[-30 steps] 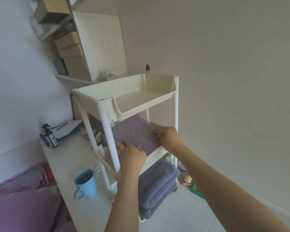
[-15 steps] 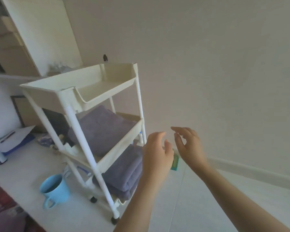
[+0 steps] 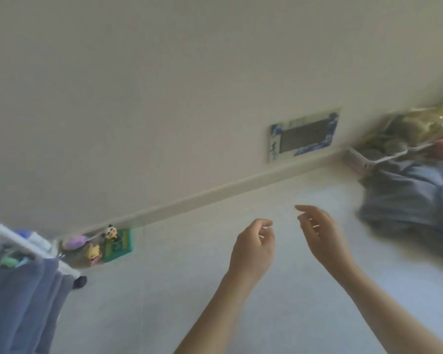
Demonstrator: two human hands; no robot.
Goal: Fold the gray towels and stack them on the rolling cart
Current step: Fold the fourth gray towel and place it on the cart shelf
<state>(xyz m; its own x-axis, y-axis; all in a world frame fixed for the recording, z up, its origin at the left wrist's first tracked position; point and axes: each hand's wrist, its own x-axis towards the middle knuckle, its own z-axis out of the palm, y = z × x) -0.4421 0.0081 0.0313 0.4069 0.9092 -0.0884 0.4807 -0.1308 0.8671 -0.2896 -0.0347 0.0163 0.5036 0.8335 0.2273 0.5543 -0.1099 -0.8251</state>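
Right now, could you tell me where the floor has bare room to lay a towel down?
Bare floor spreads between the toys by the cart and the towel heap, under both empty hands, left hand, right hand. Both of those edges are crowded.

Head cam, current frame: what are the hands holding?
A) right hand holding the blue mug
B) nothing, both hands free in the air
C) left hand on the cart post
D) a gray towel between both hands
B: the left hand and right hand hang over the floor with loosely curled fingers, touching nothing; the crumpled gray towels lie apart at right.
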